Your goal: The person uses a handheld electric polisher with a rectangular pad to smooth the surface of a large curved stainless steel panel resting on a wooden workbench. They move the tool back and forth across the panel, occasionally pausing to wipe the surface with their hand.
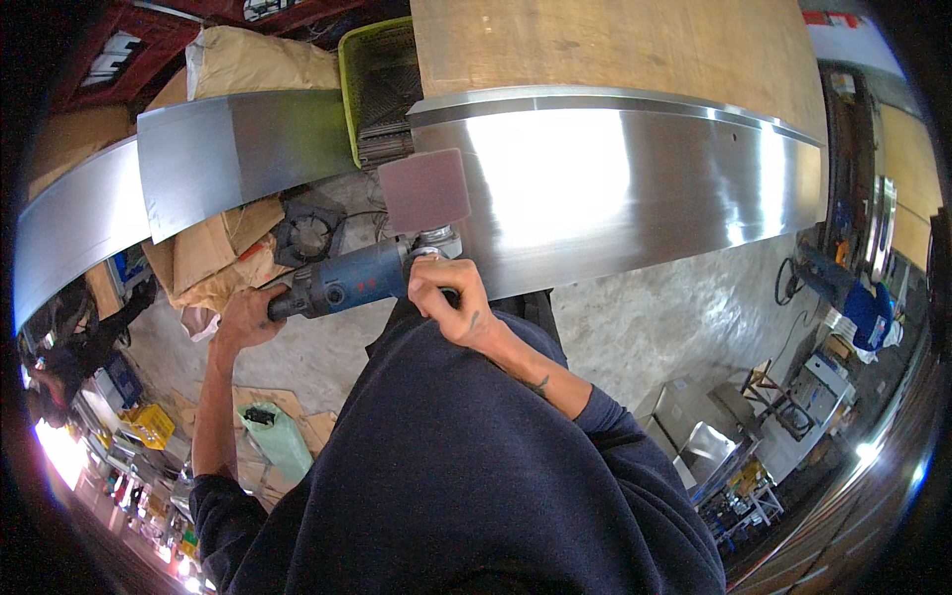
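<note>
At nine o'clock, the left hand (246, 317) is hiding part of the grinder (362, 275). Toward one o'clock, the upper edge is cutting off the wooden board (615, 40); toward eight, small items (127, 491) are blurring, possibly containers.

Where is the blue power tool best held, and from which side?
The blue power tool is probably best gripped by its dark rear end from the left and beside its metal head from the near side, as the left hand and right hand do: it lies sideways, square pad pointing away.
</note>
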`<act>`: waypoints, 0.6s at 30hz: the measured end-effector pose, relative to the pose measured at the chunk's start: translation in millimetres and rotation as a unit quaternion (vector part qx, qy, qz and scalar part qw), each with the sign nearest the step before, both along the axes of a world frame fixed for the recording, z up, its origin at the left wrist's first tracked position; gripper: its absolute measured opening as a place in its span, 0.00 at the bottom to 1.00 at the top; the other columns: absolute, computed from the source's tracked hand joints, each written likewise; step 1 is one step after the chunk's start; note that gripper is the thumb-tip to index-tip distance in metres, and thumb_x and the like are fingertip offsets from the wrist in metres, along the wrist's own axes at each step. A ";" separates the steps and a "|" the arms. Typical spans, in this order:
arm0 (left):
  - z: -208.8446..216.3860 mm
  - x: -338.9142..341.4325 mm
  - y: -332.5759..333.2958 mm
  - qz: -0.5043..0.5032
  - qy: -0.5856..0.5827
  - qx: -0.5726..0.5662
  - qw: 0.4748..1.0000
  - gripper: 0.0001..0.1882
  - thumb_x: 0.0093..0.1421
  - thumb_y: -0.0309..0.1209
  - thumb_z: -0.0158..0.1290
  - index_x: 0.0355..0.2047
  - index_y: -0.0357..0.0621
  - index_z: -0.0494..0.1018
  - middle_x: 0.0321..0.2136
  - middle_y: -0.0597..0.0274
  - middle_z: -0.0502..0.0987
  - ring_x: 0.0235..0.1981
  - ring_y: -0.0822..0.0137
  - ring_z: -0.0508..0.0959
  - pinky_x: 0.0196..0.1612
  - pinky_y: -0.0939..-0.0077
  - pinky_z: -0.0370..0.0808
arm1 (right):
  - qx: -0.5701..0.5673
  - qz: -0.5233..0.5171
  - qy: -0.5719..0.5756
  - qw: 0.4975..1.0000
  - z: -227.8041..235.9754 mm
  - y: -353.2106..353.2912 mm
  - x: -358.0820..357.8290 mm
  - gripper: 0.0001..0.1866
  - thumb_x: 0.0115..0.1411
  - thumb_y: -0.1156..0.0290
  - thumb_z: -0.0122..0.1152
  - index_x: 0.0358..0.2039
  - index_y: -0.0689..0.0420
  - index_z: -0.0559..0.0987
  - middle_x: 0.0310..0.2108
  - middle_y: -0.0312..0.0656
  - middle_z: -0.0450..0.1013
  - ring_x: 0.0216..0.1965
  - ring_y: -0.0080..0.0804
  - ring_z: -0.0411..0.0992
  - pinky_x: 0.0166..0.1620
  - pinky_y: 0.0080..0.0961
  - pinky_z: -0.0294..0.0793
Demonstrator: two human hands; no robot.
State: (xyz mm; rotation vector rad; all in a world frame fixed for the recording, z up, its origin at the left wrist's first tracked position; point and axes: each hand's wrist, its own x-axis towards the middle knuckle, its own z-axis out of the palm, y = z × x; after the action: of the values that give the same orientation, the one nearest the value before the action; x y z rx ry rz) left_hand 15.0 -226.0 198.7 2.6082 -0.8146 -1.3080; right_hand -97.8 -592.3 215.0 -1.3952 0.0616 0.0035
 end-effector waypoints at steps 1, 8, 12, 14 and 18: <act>-0.7 -0.1 -1.0 -0.004 -0.002 0.005 1.000 0.26 0.49 0.33 0.65 0.51 0.48 0.80 0.32 0.45 0.84 0.37 0.44 0.85 0.42 0.52 0.81 | 0.006 -0.006 0.002 1.000 0.7 -0.8 0.1 0.16 0.64 0.75 0.57 0.20 0.65 0.68 0.17 0.43 0.59 0.21 0.34 0.56 0.32 0.34 0.59; 2.1 -0.2 -19.9 -0.012 0.002 0.020 1.000 0.27 0.49 0.33 0.64 0.53 0.49 0.79 0.34 0.43 0.84 0.39 0.42 0.85 0.43 0.51 0.81 | 0.009 -0.010 0.022 1.000 3.3 -15.4 -5.1 0.16 0.65 0.75 0.56 0.19 0.65 0.69 0.17 0.44 0.64 0.21 0.35 0.62 0.32 0.34 0.62; 1.7 -3.5 -32.5 -0.019 0.007 0.018 1.000 0.29 0.50 0.32 0.64 0.55 0.47 0.78 0.34 0.41 0.84 0.41 0.42 0.84 0.46 0.51 0.81 | 0.000 -0.027 0.015 1.000 3.6 -27.2 -7.9 0.17 0.66 0.74 0.56 0.19 0.65 0.70 0.17 0.43 0.65 0.20 0.34 0.63 0.32 0.34 0.63; 1.9 -4.4 -40.5 -0.022 0.023 0.019 0.999 0.30 0.50 0.32 0.64 0.57 0.46 0.77 0.35 0.40 0.84 0.41 0.41 0.84 0.47 0.51 0.81 | 0.018 -0.043 0.016 0.999 1.7 -32.0 -10.4 0.18 0.66 0.74 0.55 0.18 0.65 0.69 0.16 0.42 0.66 0.20 0.33 0.63 0.31 0.34 0.62; -3.0 -7.1 -55.2 0.014 0.067 0.016 0.998 0.33 0.50 0.32 0.64 0.59 0.41 0.76 0.36 0.39 0.84 0.42 0.40 0.83 0.50 0.52 0.80 | 0.037 -0.068 0.007 0.997 -4.6 -43.4 -14.1 0.20 0.67 0.73 0.54 0.16 0.65 0.69 0.15 0.40 0.66 0.19 0.31 0.64 0.29 0.33 0.62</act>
State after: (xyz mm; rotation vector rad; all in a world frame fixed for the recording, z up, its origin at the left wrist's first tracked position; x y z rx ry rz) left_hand 7.9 -281.3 195.7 2.5132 -0.7402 -1.4821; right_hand -111.8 -635.7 210.4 -1.3146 0.1666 -0.0981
